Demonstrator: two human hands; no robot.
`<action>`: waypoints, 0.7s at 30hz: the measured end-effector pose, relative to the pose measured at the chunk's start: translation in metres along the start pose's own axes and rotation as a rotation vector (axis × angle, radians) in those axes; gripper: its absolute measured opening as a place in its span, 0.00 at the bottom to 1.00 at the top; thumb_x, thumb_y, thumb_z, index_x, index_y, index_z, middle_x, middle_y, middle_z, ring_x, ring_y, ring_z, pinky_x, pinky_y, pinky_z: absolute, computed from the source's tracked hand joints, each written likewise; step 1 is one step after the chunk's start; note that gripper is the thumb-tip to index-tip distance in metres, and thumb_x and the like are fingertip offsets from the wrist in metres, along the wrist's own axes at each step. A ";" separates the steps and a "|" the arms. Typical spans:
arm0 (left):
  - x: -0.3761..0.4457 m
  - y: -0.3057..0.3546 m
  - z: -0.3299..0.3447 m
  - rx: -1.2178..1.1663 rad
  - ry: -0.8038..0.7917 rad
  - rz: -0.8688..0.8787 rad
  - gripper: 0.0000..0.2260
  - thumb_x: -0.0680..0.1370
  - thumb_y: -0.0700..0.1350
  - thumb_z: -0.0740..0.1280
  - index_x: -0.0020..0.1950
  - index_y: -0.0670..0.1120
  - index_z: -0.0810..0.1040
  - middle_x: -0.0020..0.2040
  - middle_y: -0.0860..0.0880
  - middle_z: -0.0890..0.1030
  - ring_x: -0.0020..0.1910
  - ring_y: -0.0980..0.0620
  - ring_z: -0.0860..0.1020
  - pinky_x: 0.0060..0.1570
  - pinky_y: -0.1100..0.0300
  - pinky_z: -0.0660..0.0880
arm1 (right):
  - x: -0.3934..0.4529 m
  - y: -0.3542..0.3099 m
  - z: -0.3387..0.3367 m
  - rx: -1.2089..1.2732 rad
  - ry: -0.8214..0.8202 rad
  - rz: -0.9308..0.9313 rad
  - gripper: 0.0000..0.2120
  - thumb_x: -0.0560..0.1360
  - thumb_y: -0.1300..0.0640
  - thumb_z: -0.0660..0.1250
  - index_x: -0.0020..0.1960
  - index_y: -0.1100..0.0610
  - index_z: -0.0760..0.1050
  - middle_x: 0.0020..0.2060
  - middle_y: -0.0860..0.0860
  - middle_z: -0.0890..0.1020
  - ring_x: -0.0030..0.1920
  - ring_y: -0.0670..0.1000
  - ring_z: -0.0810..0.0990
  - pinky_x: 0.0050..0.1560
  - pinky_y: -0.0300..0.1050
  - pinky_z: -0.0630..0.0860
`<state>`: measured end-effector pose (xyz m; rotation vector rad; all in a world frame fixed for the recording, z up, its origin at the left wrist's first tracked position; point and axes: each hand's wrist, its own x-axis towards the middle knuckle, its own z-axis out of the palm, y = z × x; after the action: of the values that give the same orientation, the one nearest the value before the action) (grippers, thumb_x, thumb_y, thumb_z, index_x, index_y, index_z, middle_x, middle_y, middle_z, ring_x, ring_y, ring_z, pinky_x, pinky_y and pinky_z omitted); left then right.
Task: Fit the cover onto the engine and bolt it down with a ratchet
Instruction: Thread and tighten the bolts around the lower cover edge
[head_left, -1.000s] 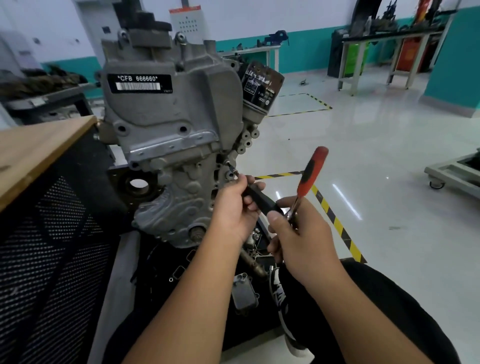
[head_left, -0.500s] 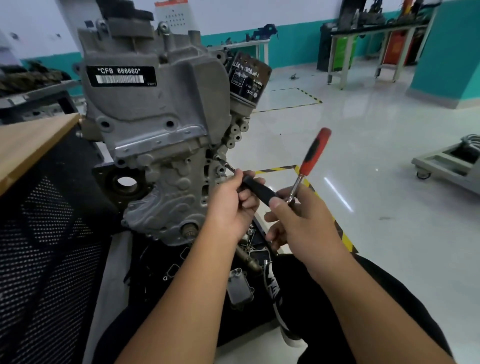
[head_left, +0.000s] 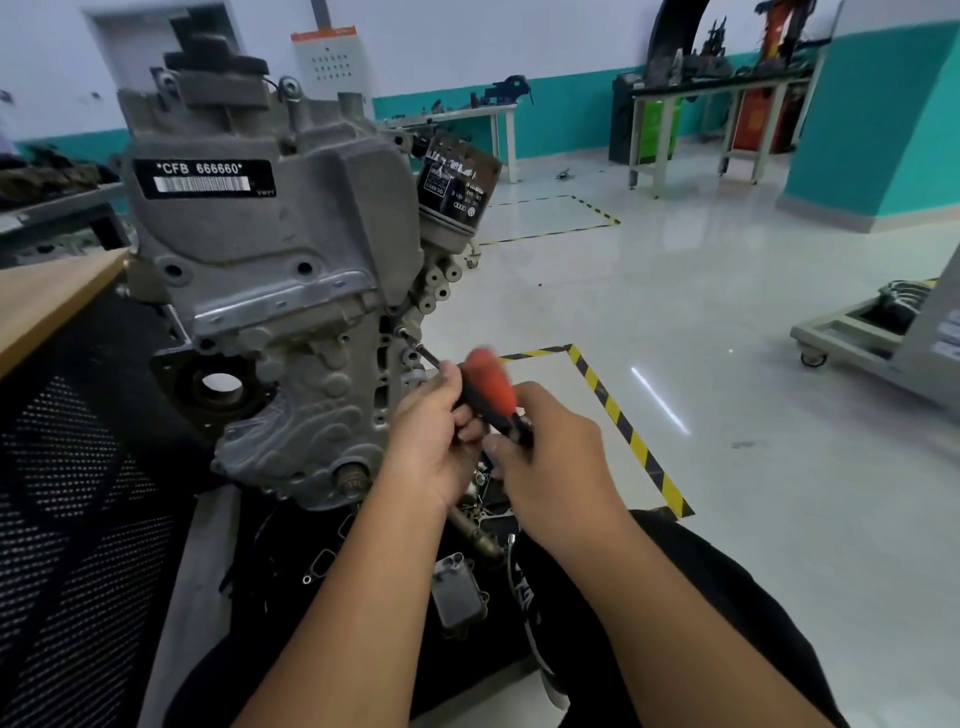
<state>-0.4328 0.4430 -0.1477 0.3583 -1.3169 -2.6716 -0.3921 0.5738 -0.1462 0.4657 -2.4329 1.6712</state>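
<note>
A grey engine (head_left: 270, 312) stands upright on a stand, its cast cover (head_left: 291, 244) facing me with a "CFB 666660" label. A thin extension bar (head_left: 415, 348) reaches into the engine's right side. My left hand (head_left: 436, 436) grips the black body of the extension. My right hand (head_left: 550, 457) holds the ratchet (head_left: 488, 384) near its head; the red-and-black handle is blurred and points toward the engine.
A black oil filter (head_left: 457, 182) juts from the engine's upper right. A wooden bench top (head_left: 47, 301) over black mesh is at left. Loose parts (head_left: 457, 592) lie on the black mat below. Yellow-black floor tape (head_left: 623, 426), a wheeled cart (head_left: 883, 332) and workbenches (head_left: 727, 104) stand beyond.
The ratchet handle has swung from pointing up and right to down and left, over my hands. The view has shifted slightly; both hands stay by the engine's right side.
</note>
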 end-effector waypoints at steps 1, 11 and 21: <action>-0.001 -0.001 0.000 0.008 0.026 0.000 0.11 0.83 0.48 0.64 0.46 0.43 0.78 0.29 0.48 0.74 0.19 0.59 0.61 0.17 0.67 0.60 | -0.002 -0.001 0.002 -0.004 0.005 0.000 0.09 0.78 0.60 0.70 0.54 0.49 0.76 0.36 0.44 0.81 0.35 0.43 0.82 0.35 0.31 0.75; -0.014 0.002 -0.010 -0.004 -0.048 -0.011 0.11 0.83 0.52 0.62 0.50 0.46 0.77 0.26 0.52 0.76 0.19 0.58 0.61 0.21 0.68 0.59 | -0.006 -0.012 0.001 0.557 -0.129 0.198 0.03 0.81 0.60 0.66 0.55 0.56 0.74 0.36 0.54 0.85 0.26 0.55 0.80 0.27 0.46 0.77; -0.021 0.010 -0.011 -0.004 -0.068 -0.020 0.09 0.85 0.46 0.60 0.57 0.42 0.76 0.26 0.52 0.77 0.19 0.59 0.61 0.19 0.68 0.56 | -0.007 -0.020 0.010 1.212 -0.197 0.621 0.18 0.84 0.50 0.62 0.56 0.65 0.79 0.36 0.62 0.82 0.23 0.48 0.76 0.22 0.39 0.74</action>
<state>-0.4095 0.4330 -0.1433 0.2842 -1.3333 -2.7248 -0.3783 0.5595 -0.1343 -0.0734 -1.3944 3.3943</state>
